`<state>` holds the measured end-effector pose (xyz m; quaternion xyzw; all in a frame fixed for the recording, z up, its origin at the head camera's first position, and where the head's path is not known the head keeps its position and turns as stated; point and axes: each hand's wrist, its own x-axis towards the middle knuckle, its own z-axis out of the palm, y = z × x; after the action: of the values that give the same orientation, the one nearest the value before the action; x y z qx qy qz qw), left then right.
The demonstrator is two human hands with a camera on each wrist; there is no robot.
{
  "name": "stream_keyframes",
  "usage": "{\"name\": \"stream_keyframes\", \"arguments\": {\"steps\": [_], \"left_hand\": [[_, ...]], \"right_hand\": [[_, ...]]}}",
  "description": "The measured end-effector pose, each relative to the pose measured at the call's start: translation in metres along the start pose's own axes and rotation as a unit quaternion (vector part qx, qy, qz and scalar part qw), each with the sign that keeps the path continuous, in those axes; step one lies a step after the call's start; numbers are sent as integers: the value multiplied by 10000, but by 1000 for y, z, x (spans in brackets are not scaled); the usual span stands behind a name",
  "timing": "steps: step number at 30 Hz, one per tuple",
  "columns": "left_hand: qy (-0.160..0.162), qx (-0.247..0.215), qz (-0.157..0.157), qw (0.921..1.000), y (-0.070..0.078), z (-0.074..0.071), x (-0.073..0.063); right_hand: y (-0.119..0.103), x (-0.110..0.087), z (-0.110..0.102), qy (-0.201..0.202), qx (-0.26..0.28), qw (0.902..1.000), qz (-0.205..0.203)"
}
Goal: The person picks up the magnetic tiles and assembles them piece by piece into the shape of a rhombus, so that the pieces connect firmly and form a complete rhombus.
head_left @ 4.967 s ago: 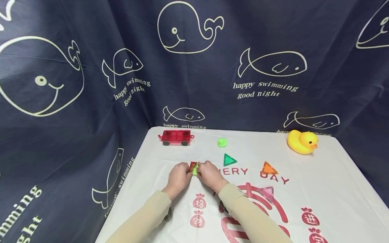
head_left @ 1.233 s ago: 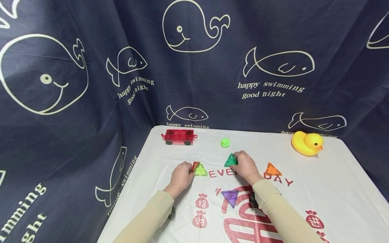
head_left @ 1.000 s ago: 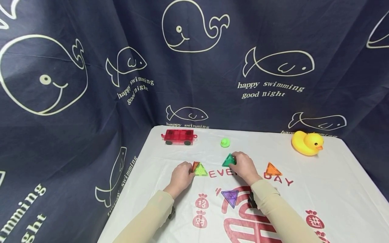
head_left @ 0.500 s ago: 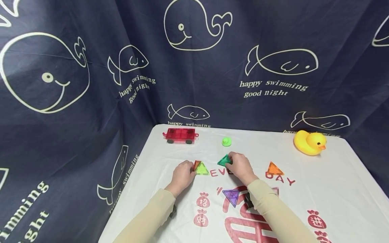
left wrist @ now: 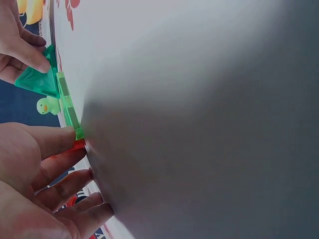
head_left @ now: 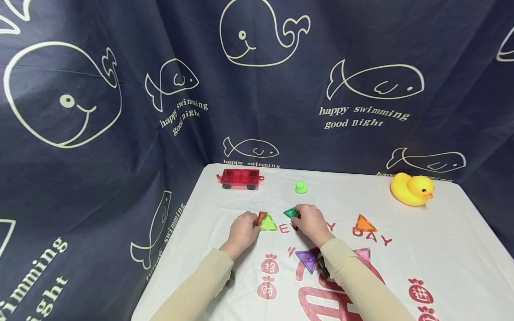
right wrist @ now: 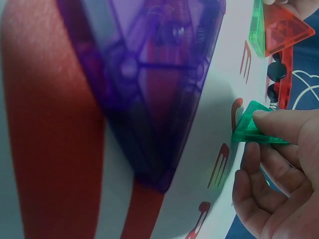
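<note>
Right hand (head_left: pixel 314 223) gripping 1 green triangle (head_left: pixel 290 212), now closer to left hand (head_left: pixel 242 229) pinching 1 lime triangle (head_left: pixel 268 223), 1 red triangle (right wrist: pixel 285 30).

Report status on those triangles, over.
Left grip holding red plastic triangle against lime-green plastic triangle. Right grip pinching emerald-green plastic triangle, apart from both. No obstacle visible between.

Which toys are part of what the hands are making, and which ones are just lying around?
Seem part of it:
green triangle, held by the right hand
lime triangle and red triangle, at the left hand

Seem just lying around:
purple triangle, orange triangle, pink triangle (maybe for later)
red wagon
little green duck
yellow duck
</note>
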<state>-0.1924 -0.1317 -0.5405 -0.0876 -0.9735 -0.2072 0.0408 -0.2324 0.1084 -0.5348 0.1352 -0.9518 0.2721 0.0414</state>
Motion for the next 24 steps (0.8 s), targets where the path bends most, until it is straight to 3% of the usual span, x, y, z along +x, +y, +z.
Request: {"name": "stream_keyframes", "arguments": {"steps": [12, 24], "left_hand": [[59, -8, -14, 10000, 0, 2, 0], [57, 41, 33, 10000, -1, 2, 0]], "right_hand": [[-14, 0, 6, -183, 7, 9997, 149], [-20, 0, 16, -175, 116, 9998, 27]]}}
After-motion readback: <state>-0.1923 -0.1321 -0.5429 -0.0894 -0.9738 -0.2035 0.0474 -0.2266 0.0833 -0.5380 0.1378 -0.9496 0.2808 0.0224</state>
